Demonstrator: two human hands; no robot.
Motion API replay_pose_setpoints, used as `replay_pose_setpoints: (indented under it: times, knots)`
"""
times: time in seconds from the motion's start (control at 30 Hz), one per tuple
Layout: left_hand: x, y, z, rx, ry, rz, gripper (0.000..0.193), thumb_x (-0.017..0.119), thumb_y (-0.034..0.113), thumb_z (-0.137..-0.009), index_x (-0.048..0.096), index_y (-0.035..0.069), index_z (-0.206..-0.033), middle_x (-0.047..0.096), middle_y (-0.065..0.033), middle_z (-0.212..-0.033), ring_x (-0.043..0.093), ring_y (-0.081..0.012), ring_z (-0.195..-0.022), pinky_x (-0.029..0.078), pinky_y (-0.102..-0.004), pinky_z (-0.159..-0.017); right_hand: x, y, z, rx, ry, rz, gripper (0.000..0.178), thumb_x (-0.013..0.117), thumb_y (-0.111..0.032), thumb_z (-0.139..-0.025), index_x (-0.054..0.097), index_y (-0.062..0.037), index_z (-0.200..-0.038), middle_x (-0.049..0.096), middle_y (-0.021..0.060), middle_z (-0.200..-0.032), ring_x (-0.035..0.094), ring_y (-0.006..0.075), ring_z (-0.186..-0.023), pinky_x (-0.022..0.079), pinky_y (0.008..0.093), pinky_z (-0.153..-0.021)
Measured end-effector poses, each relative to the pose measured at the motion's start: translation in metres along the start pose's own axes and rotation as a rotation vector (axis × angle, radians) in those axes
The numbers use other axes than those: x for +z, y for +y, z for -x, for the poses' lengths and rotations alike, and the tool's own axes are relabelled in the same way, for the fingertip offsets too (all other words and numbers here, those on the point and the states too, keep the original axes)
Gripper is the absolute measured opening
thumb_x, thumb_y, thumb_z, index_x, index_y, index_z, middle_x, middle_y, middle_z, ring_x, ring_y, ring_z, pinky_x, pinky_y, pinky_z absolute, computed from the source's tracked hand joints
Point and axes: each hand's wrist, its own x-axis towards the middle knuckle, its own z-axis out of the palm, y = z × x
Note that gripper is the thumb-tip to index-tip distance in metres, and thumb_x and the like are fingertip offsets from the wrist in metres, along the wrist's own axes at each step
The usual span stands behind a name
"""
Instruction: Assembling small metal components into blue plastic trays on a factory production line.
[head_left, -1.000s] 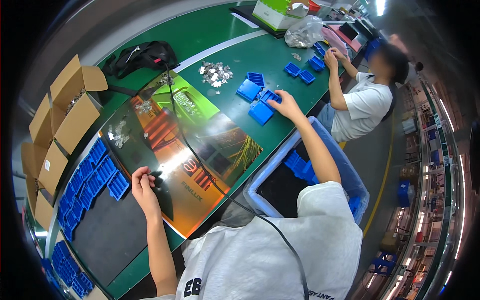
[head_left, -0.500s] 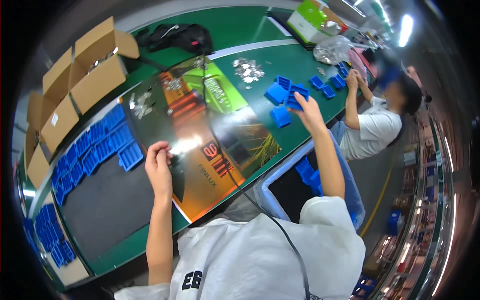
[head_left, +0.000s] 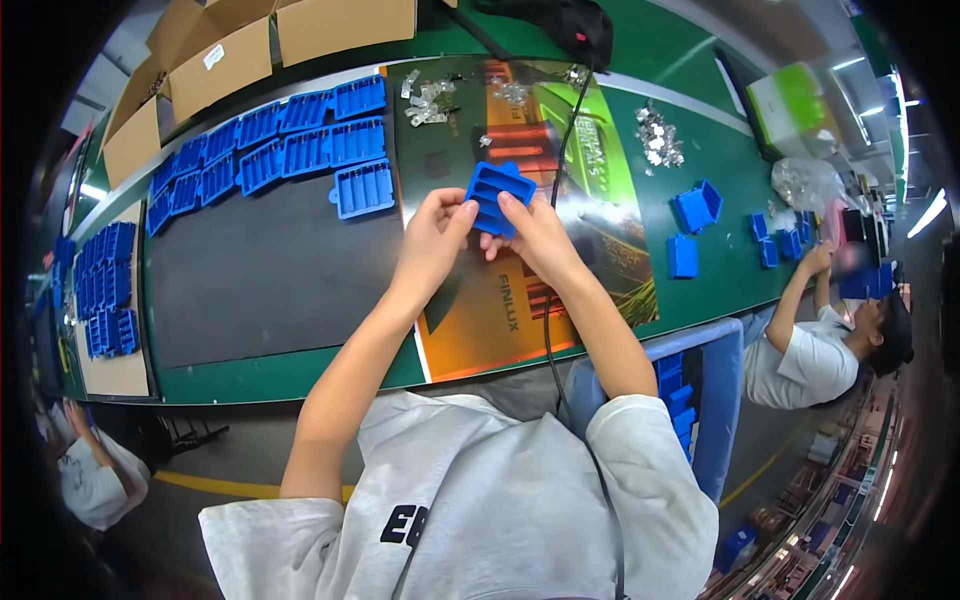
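A blue plastic compartment tray [head_left: 487, 187] is held over the printed sheet in front of me. My left hand [head_left: 438, 240] grips its left edge, thumb on the near corner. Across from it, my right hand [head_left: 540, 238] pinches the right side with the thumb on top. The tray's dividers and a small tab at its far edge face up. Beside my left hand, blue compartment trays [head_left: 363, 190] form two slanting rows on a black mat [head_left: 270, 280]. A tiny metal piece [head_left: 485, 142] lies just beyond the held tray.
Small shiny metal parts [head_left: 430, 103] sit beyond my hands, with another pile [head_left: 660, 142] farther right. Loose blue trays [head_left: 683, 257] rest right of the sheet. A blue-lined bin [head_left: 715, 420] stands at the table edge. A black cable [head_left: 548, 330] hangs nearby. A co-worker [head_left: 800, 350] works at right.
My right hand has brought a blue tray from the group at the right to the middle. My left hand has moved in and taken hold of it too. The view has turned leftward.
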Motion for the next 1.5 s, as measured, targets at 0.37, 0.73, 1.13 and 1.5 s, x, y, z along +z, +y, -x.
replay_pose_setpoints:
  times: [0.37, 0.73, 1.13, 1.5]
  knots:
    - [0.006, 0.016, 0.005, -0.172, -0.119, 0.32, 0.026, 0.06, 0.016, -0.092, 0.047, 0.001, -0.11, 0.062, -0.0079, -0.088, 0.059, -0.0113, -0.067, 0.046, -0.0221, -0.055, -0.012, 0.001, 0.008, -0.051, 0.03, -0.041, 0.031, 0.048, -0.028, -0.098, 0.052, -0.0012, -0.111, 0.06, 0.0065, -0.09, 0.058, 0.0106, -0.073, 0.049, 0.0239, -0.063]
    - [0.009, 0.02, 0.01, -0.254, -0.228, 0.356, 0.029, 0.055, 0.022, -0.095, 0.047, 0.002, -0.113, 0.062, -0.0115, -0.098, 0.061, -0.015, -0.072, 0.047, -0.0252, -0.058, -0.013, 0.003, 0.009, -0.088, 0.163, 0.116, 0.028, 0.056, -0.03, -0.094, 0.056, -0.0025, -0.099, 0.056, 0.0016, -0.074, 0.052, 0.0089, -0.065, 0.043, 0.0224, -0.061]
    - [0.007, 0.019, 0.01, -0.191, -0.227, 0.292, 0.022, 0.05, 0.022, -0.097, 0.051, 0.001, -0.103, 0.064, -0.0136, -0.1, 0.06, -0.0132, -0.073, 0.047, -0.0237, -0.061, -0.016, 0.004, 0.008, -0.171, 0.208, 0.077, 0.037, 0.052, -0.036, -0.096, 0.058, -0.0005, -0.107, 0.055, -0.0018, -0.077, 0.052, 0.0065, -0.067, 0.043, 0.0217, -0.06]
    - [0.011, 0.01, 0.012, -0.289, -0.354, 0.322, 0.024, 0.057, 0.021, -0.094, 0.054, 0.003, -0.109, 0.065, -0.0105, -0.1, 0.059, -0.0105, -0.072, 0.048, -0.0231, -0.063, -0.011, 0.001, 0.01, -0.182, 0.263, 0.052, 0.044, 0.047, -0.04, -0.098, 0.056, 0.0006, -0.111, 0.06, 0.0035, -0.092, 0.058, 0.0097, -0.085, 0.048, 0.0246, -0.075]
